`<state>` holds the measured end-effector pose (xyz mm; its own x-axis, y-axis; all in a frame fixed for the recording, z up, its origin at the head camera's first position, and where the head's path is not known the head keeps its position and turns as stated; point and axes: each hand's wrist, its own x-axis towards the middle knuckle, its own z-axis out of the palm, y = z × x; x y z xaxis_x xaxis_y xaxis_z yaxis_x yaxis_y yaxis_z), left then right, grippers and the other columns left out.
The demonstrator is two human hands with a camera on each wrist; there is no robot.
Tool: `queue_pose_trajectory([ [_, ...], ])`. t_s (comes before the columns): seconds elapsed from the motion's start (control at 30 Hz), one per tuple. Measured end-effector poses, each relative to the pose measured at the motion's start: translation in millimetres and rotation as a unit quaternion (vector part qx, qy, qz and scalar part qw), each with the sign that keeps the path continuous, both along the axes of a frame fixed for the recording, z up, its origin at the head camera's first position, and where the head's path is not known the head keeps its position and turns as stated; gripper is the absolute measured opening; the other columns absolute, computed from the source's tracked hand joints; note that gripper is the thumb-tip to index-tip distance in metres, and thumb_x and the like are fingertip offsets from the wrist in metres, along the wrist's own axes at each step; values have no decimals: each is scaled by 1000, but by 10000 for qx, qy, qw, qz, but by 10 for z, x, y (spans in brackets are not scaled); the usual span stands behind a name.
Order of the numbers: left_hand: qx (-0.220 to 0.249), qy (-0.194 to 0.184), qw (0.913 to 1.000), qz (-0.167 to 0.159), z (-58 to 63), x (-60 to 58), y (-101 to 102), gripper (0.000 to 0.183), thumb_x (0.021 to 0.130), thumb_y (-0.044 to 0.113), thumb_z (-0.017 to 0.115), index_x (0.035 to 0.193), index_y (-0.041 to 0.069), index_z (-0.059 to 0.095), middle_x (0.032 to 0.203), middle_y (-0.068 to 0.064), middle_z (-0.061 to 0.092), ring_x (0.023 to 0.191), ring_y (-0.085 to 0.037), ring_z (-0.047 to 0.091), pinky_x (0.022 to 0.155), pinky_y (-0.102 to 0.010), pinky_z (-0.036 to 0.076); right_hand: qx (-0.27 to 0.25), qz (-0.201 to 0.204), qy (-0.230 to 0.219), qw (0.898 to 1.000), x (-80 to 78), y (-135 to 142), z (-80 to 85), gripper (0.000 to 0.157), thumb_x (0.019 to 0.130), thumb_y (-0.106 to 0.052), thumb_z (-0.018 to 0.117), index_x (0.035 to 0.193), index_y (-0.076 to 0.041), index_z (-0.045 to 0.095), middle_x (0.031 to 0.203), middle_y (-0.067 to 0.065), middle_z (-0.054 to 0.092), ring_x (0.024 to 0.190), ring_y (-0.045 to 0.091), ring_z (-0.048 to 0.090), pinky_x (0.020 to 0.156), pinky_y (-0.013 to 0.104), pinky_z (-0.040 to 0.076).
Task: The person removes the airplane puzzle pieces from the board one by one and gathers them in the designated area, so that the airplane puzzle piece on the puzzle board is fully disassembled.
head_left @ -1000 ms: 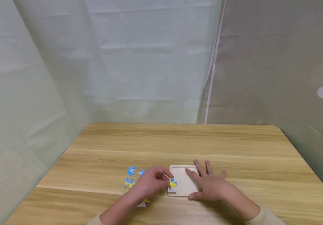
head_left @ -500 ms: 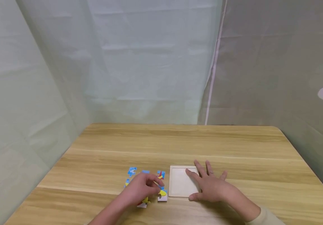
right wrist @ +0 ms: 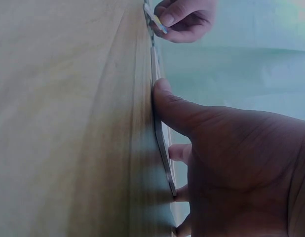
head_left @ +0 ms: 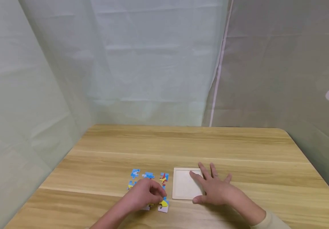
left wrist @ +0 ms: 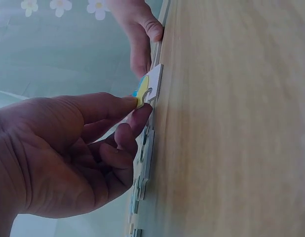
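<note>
Between thumb and forefinger, my left hand (head_left: 145,194) pinches a jigsaw piece (head_left: 163,208) in yellow, blue and white. In the left wrist view that jigsaw piece (left wrist: 153,81) is tilted, its white end pointing away from the fingertips. Just right of it lies a shallow square wooden puzzle tray (head_left: 183,186) with a raised rim and a bare base. My right hand (head_left: 215,188) rests with spread fingers over the tray's right side, the thumb at its near right corner. Other jigsaw pieces lie under and around the left hand, partly hidden by it.
Loose blue pieces (head_left: 135,173) and a red-and-yellow piece (head_left: 164,178) lie left of the tray, roughly in rows. All rest on a wood-grain table (head_left: 239,143). Pale curtains (head_left: 153,63) hang behind and beside it.
My left hand has moved left with the jigsaw piece, away from the tray's near left corner, then slightly nearer to me. The right hand and the tray have stayed put.
</note>
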<state>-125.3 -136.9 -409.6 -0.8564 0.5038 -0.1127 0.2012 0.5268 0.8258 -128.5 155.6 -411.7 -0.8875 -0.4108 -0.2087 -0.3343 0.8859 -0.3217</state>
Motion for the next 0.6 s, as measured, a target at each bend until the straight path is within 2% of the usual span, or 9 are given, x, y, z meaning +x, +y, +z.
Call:
queue_pose_trajectory([
  [0.13,-85,39,10000,-16,12,15,-7,14,82,0,75,86,13,77,81,7,70,74,-10,62,67,-26,50,12,34,71,10000,-2,-4,8,94,80,-68,67,159,-28,32,167,18,9,147,56,4,81,93,13],
  [0.27,-242,294,9993,36,17,24,-5,15,80,1,77,85,15,75,78,9,67,71,-9,58,64,-25,48,-7,74,93,9999,-6,-7,8,94,81,-68,66,159,-28,32,167,19,10,147,56,4,81,93,13],
  [0.47,-341,737,9965,187,16,22,37,9,87,14,77,86,20,71,81,12,62,68,-7,52,63,-25,45,-174,35,-53,9998,-13,15,31,95,82,-67,68,159,-25,31,167,18,11,147,55,4,82,93,10],
  [0.6,-425,944,9945,169,33,2,84,7,87,19,78,91,19,72,84,9,60,68,-9,50,62,-26,43,-297,10,-1,9996,-28,50,70,95,82,-67,68,158,-25,33,167,17,14,148,53,6,83,93,12],
])
